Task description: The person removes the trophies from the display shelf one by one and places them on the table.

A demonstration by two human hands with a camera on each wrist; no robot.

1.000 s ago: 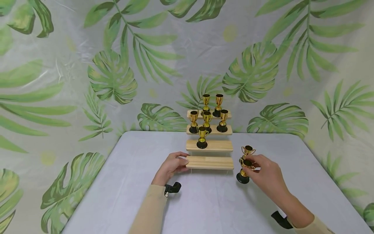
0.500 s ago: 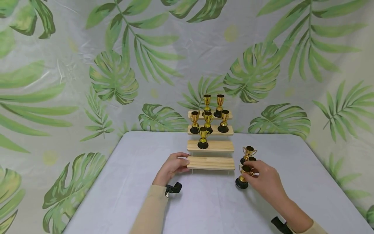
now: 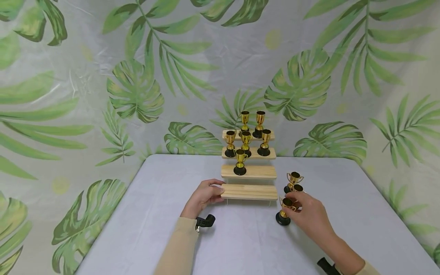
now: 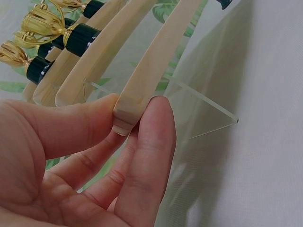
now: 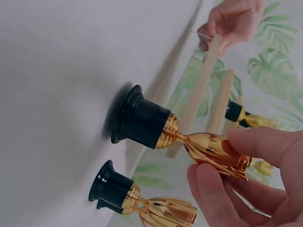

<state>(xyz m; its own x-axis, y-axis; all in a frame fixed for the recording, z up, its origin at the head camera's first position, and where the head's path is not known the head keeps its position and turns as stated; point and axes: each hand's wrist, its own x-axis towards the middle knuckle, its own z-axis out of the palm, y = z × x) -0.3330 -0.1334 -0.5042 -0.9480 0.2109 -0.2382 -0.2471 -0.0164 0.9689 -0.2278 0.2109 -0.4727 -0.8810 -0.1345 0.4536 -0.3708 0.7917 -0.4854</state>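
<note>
A tiered wooden display stand (image 3: 249,191) with clear supports stands mid-table. My left hand (image 3: 203,196) pinches the left end of its lowest shelf; in the left wrist view the thumb and forefinger (image 4: 157,142) grip that shelf end (image 4: 147,75). Right of the stand, my right hand (image 3: 309,214) pinches a small gold trophy (image 5: 208,147) by its cup. That trophy is upright, its black base (image 5: 142,118) close to the tablecloth; I cannot tell whether it touches. Two more trophies stand just behind it, one of them (image 3: 294,177) partly covered by the other.
Several gold trophies occupy the upper tiers: two on the top shelf, three on the second, and one trophy (image 3: 240,162) on the third. A white cloth (image 3: 144,229) covers the table. Behind it hangs a leaf-patterned sheet (image 3: 192,76).
My right hand has drawn the pinched trophy slightly towards me and left, away from the two behind it, uncovering more of the middle one. The left hand keeps its grip on the shelf.
</note>
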